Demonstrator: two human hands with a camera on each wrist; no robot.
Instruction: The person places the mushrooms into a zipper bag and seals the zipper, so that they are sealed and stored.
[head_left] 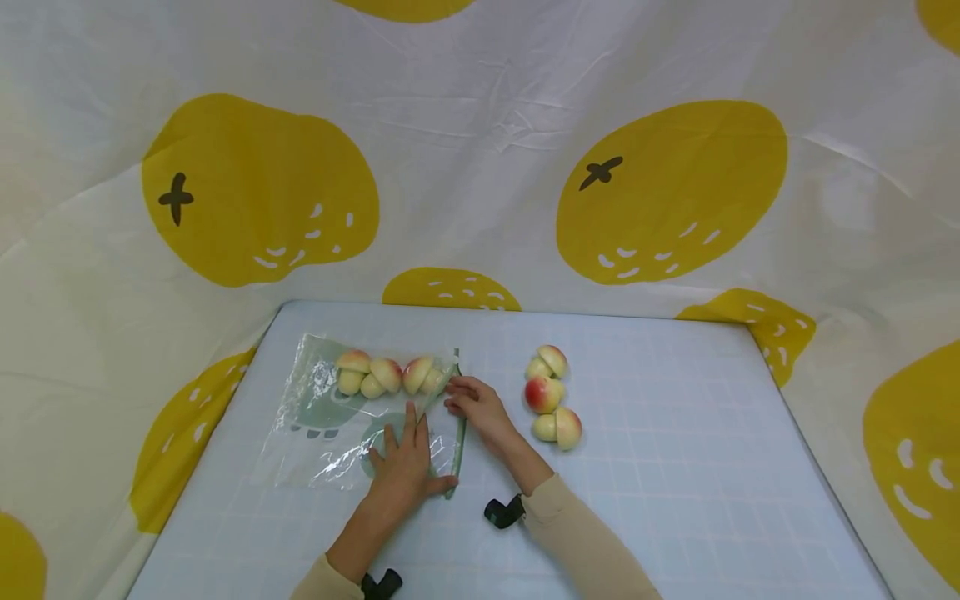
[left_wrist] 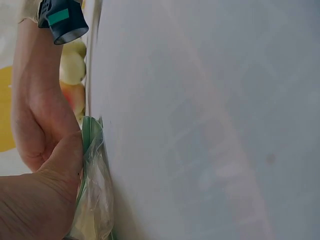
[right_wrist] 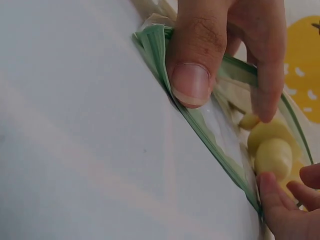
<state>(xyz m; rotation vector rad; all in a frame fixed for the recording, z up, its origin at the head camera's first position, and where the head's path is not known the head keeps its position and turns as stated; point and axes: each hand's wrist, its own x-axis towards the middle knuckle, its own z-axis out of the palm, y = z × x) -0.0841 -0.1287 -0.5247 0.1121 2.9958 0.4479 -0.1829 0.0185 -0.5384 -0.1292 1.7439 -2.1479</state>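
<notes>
A clear zip bag (head_left: 300, 450) with green print and a green zip strip (head_left: 460, 442) lies flat, its mouth to the right. My left hand (head_left: 402, 471) rests on it with spread fingers; in the right wrist view its thumb (right_wrist: 192, 82) presses the strip and the lips stand apart. Three mushroom-shaped pieces (head_left: 386, 375), cream with red blush, are inside along the far side. My right hand (head_left: 483, 412) is at the mouth's far end, fingers bent and fingertips (right_wrist: 268, 182) just by the nearest piece (right_wrist: 274, 157). Whether they touch the lip I cannot tell.
Three more pieces (head_left: 543, 393) of the same kind stand in a column right of the bag. A pale checked cloth covers the table (head_left: 690, 467). Behind hangs a white curtain (head_left: 465, 183) with yellow fruit print. Dark wrist cameras (head_left: 504, 512) sit at both cuffs.
</notes>
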